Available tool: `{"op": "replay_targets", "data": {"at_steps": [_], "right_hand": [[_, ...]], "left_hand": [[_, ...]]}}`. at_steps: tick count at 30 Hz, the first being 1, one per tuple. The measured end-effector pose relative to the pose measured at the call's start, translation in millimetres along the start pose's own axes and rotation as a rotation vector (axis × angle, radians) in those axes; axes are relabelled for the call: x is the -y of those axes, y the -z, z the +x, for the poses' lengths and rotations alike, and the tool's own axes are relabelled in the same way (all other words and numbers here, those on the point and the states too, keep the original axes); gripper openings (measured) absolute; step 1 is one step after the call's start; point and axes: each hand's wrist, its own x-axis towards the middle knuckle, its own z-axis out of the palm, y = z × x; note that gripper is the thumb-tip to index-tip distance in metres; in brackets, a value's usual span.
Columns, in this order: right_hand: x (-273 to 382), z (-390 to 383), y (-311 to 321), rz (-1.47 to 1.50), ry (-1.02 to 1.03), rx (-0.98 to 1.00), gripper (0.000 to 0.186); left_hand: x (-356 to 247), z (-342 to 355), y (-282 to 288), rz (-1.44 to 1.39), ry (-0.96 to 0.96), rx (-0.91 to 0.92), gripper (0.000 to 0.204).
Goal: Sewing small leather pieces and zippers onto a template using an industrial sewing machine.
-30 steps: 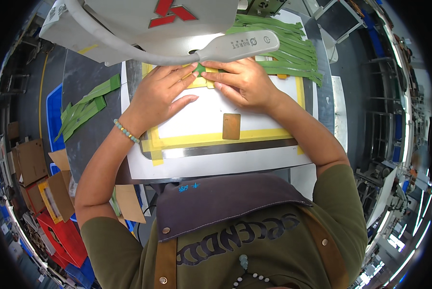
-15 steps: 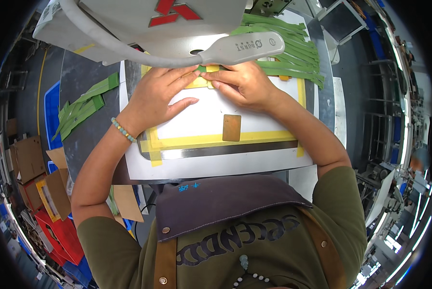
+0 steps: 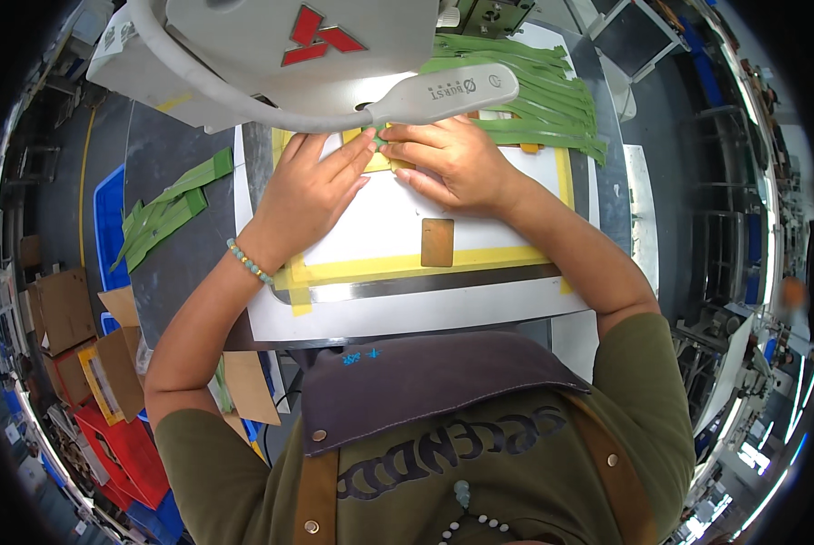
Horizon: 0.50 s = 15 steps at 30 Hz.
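Under the machine head, my left hand point(image 3: 311, 191) lies nearly flat on the white work surface, its fingers stretched out. Its fingertips touch a small visible part of a green fabric strip point(image 3: 379, 136). My right hand point(image 3: 457, 163) meets it from the other side, fingers bent and closed at that strip; much of what they hold is hidden. Yellow tape point(image 3: 379, 164) lies beneath the fingertips. Just above both hands hangs a grey lamp point(image 3: 452, 94) on a bendable neck. A small brownish card-like plate point(image 3: 438, 242) lies nearer to me.
Several green strips point(image 3: 525, 86) are spread at the back right, and a smaller bunch point(image 3: 175, 204) lies at the left. The machine head point(image 3: 307, 54) blocks the far side. Cardboard boxes point(image 3: 60, 309) and a blue bin point(image 3: 107, 218) stand left of the table.
The left thumb has drawn in toward the fingers, and the left hand has turned slightly inward. Both hands stay at the strip. The whole view has shifted a little.
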Motion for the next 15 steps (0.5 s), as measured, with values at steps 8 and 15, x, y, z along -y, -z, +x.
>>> {"op": "replay_targets", "data": {"at_steps": [8,15], "right_hand": [[0.2,2.6,2.7,-0.003,0.031,0.008,0.020],[1.5,1.8,2.4,0.022,0.017,-0.027,0.022]], "left_hand": [[4.7,-3.8,-4.6,-0.108,0.004,0.030,0.029],[6.5,-0.3,3.4,-0.060,-0.025,0.095,0.025]]}}
